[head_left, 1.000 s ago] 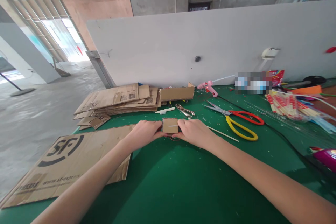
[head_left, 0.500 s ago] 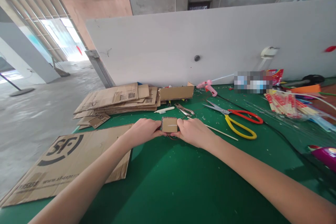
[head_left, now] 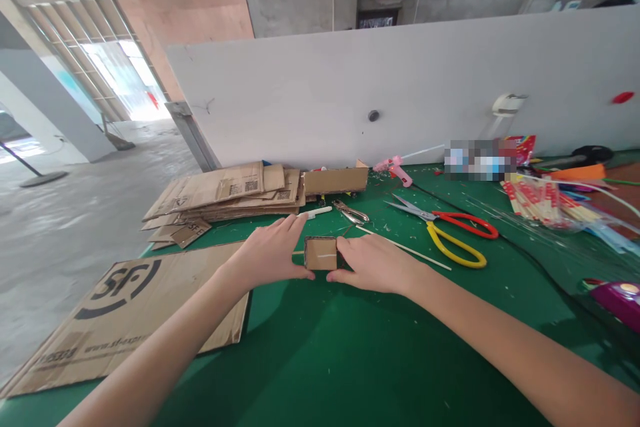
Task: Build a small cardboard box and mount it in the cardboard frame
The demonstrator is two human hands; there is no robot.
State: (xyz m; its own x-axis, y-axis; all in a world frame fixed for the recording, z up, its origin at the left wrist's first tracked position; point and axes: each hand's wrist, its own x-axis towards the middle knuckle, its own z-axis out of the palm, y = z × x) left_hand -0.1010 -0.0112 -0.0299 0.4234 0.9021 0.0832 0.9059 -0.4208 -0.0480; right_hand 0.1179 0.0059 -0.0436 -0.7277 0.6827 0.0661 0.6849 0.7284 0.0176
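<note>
A small cardboard box [head_left: 320,255] with a pale streak on its face is held over the green table, at the middle of the view. My right hand [head_left: 373,263] grips its right side between thumb and fingers. To its left, my left hand [head_left: 270,250] is open, thumb and fingers spread apart, with the thumb tip near the box's lower left corner. A short thin stick [head_left: 299,253] shows at the box's left side. Just beyond my hands lie a white pen-like tool [head_left: 319,211], metal pliers [head_left: 351,213] and a long thin wooden stick [head_left: 413,250].
Stacked flattened cardboard [head_left: 225,190] and a large cardboard sheet [head_left: 130,307] lie on the left. Scissors [head_left: 443,223] with red and yellow handles, a pink glue gun [head_left: 400,172] and a purple tool [head_left: 615,297] are to the right. A white partition [head_left: 300,100] stands behind the table [head_left: 325,373].
My left hand has let go of the box and opened, its fingers now spread. The box, still in my right hand, sits slightly lower in view and shows more of its face.
</note>
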